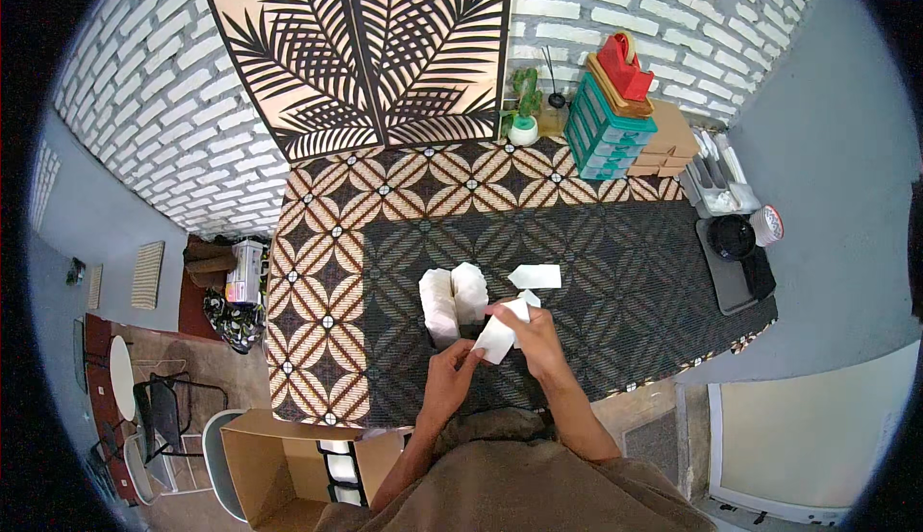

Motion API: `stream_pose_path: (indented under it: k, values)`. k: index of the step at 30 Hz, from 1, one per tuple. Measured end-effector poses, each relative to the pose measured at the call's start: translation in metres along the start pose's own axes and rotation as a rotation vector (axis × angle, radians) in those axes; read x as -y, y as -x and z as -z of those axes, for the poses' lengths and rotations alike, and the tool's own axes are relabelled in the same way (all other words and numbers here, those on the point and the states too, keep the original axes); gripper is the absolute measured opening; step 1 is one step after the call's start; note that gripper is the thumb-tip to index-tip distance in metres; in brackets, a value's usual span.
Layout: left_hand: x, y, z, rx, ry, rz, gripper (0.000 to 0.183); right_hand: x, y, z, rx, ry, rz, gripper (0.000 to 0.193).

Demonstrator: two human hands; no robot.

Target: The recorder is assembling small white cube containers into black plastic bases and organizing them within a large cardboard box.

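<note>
While your left grip (450, 378) and right grip (540, 345) pinch opposite ends of the card (498, 340) over the desk (615, 244), its long axis slants from near left to far right, white bundles (439, 306) lying leftward, just beyond your left grip.

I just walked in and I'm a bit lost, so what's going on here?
The left hand and right hand hold a flat white piece over the dark mat. Another white piece lies farther ahead, and two white bundles sit side by side, ahead and to the left.
</note>
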State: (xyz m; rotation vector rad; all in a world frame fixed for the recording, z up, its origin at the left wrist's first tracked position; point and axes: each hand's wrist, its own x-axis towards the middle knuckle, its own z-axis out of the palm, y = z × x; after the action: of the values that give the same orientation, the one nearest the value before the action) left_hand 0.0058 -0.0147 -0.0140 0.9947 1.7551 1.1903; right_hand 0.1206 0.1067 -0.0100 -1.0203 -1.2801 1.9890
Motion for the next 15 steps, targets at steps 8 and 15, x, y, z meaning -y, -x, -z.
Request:
stream_pose_path:
  k: [8, 15]
  values:
    - [0.023, 0.003, -0.001, -0.054, 0.120, 0.060, 0.023, 0.015, -0.008, 0.018, -0.124, 0.064, 0.094, 0.023]
    - [0.034, 0.001, -0.010, -0.343, 0.207, -0.042, 0.032, 0.001, -0.012, 0.012, -0.006, 0.656, 0.266, 0.026]
